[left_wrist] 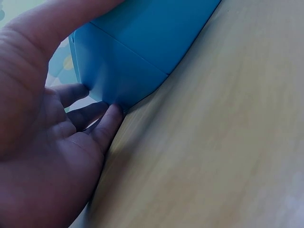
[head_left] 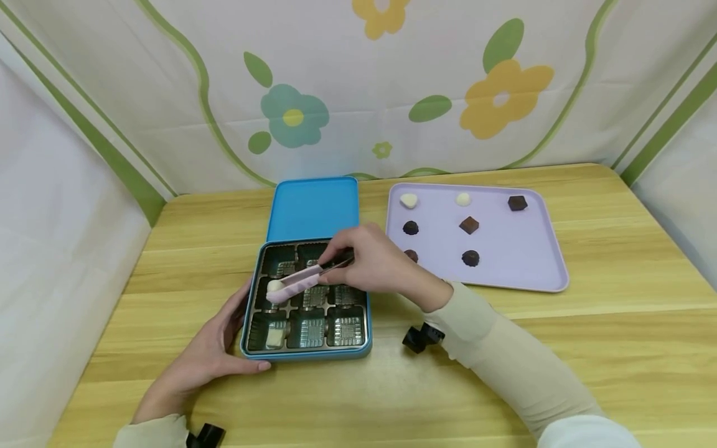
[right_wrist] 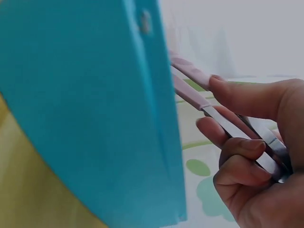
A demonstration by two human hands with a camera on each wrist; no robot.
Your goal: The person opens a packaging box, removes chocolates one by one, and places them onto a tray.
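In the head view my right hand (head_left: 372,258) grips a pair of small tongs (head_left: 299,283) with lilac tips and metal arms. A round white chocolate (head_left: 275,286) sits between the tips, over the middle-left compartment of a blue tin (head_left: 307,356). A square white chocolate (head_left: 275,337) lies in the tin's front-left compartment. My left hand (head_left: 210,348) holds the tin's front-left corner, thumb along the front and fingers at the left side. The left wrist view shows those fingertips (left_wrist: 114,111) against the tin wall. In the right wrist view, the tin hides the tong tips.
The tin's blue lid (head_left: 313,208) lies open behind it. To the right, a lilac tray (head_left: 518,255) bears several chocolates, white ones (head_left: 463,199), a brown diamond one (head_left: 469,224) and dark ones (head_left: 470,258). A floral cloth (head_left: 347,74) hangs behind the wooden table (head_left: 465,398).
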